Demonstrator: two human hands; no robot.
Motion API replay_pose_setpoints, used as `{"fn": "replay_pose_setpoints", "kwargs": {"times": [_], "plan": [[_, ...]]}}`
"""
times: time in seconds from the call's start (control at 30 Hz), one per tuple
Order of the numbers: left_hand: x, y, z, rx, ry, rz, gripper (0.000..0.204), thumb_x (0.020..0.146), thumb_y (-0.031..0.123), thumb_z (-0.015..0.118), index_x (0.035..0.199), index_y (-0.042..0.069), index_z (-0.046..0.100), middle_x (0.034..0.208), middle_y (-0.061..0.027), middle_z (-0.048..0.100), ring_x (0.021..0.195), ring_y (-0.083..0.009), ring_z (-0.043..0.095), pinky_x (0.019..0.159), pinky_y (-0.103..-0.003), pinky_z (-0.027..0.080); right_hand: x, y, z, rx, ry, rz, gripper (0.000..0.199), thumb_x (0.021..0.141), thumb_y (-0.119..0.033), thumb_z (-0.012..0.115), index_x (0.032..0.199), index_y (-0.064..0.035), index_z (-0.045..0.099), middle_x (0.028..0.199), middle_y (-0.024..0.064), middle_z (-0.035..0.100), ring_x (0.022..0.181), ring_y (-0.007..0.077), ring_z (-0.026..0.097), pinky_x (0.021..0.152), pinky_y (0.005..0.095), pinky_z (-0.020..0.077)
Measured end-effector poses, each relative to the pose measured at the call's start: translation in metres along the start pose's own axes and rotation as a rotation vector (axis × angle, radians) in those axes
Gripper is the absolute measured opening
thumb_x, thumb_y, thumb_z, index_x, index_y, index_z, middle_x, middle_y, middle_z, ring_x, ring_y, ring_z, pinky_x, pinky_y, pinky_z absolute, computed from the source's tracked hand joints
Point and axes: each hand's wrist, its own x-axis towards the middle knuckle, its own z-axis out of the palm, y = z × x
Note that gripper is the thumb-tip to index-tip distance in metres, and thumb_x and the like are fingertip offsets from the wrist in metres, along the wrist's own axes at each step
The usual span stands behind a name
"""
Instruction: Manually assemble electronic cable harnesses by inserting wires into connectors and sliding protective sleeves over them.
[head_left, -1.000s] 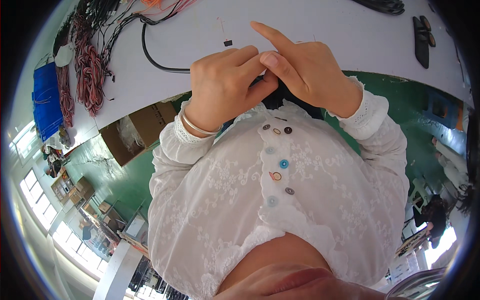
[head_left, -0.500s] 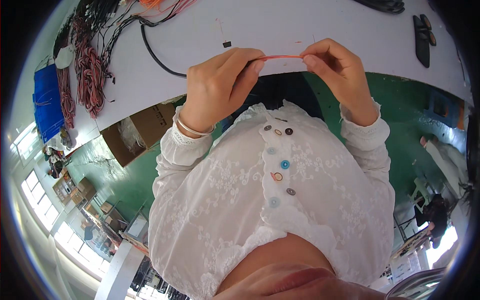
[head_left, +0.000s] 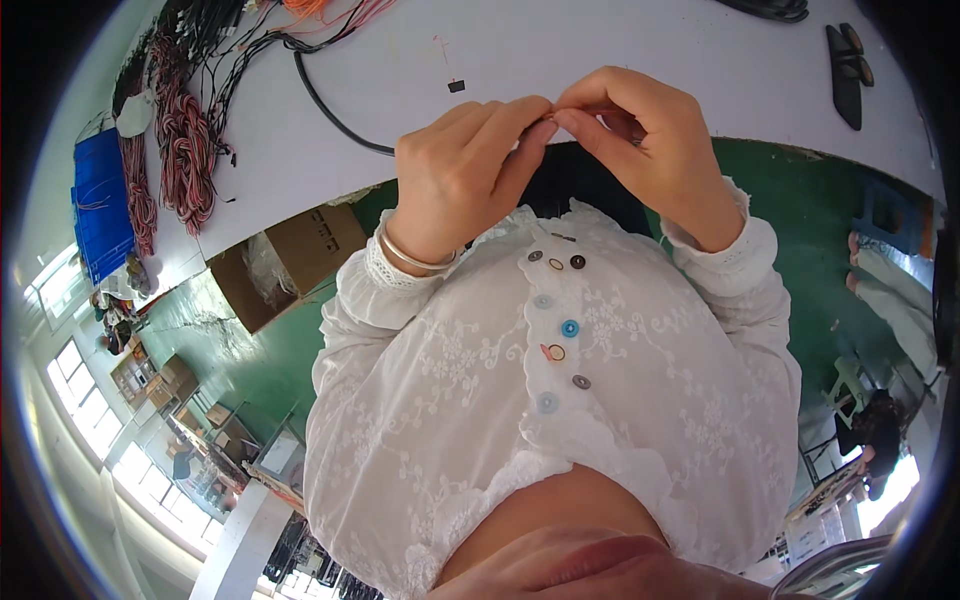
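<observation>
Right hand (head_left: pixel 645 140) back in from the right toward centre frame, fingertips now meeting left hand (head_left: pixel 465 175), reddish strand between them no longer stretched out

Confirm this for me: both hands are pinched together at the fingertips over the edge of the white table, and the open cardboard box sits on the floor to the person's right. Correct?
Not quite. The head view shows the cardboard box on the person's left, below the white table. The rest holds: the left hand and right hand meet at the fingertips over the table edge.
</observation>
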Motion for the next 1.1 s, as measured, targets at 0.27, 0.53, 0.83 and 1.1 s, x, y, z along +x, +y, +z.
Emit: {"fn": "replay_pose_setpoints", "kwargs": {"times": [0.27,0.53,0.83,1.1], "plan": [[-0.005,-0.015,-0.016,-0.067,0.083,-0.089,0.012,0.082,0.001,0.074,0.091,0.008,0.071,0.069,-0.0031,0.064,0.056,-0.0183,0.059,0.05,-0.029,0.045,-0.022,0.028,-0.008,0.41,-0.014,0.253,0.018,0.103,-0.019,0.063,0.104,-0.0015,0.067,0.088,0.0013,0.065,0.08,0.008,0.057,0.073,0.0219,0.046],[-0.006,-0.007,-0.011,0.032,-0.043,-0.04,0.012,0.085,0.008,0.075,0.096,0.01,0.07,0.07,-0.0004,0.064,0.055,-0.0178,0.057,0.047,-0.03,0.042,-0.011,0.007,-0.017,-0.008,-0.023,0.114,0.009,0.097,-0.009,0.068,0.099,-0.0002,0.068,0.083,-0.0005,0.064,0.068,0.0045,0.05,0.064,0.0193,0.0415],[-0.006,-0.013,-0.011,-0.002,0.037,-0.026,0.013,0.084,0.004,0.073,0.095,0.011,0.071,0.066,-0.0002,0.061,0.054,-0.0171,0.055,0.046,-0.03,0.042,-0.007,0.012,0.0,0.273,0.01,0.183,0.013,0.101,-0.014,0.064,0.1,-0.0012,0.069,0.083,0.0009,0.064,0.069,0.0068,0.053,0.066,0.0206,0.0443],[-0.009,-0.007,-0.018,0.012,-0.029,-0.098,0.01,0.087,0.004,0.073,0.096,0.007,0.07,0.073,-0.005,0.067,0.057,-0.0206,0.061,0.051,-0.029,0.046,-0.008,0.007,-0.018,0.035,0.006,0.154,0.013,0.1,-0.012,0.065,0.101,0.0006,0.068,0.082,0.0013,0.064,0.071,0.0065,0.054,0.066,0.0206,0.0438]]}}
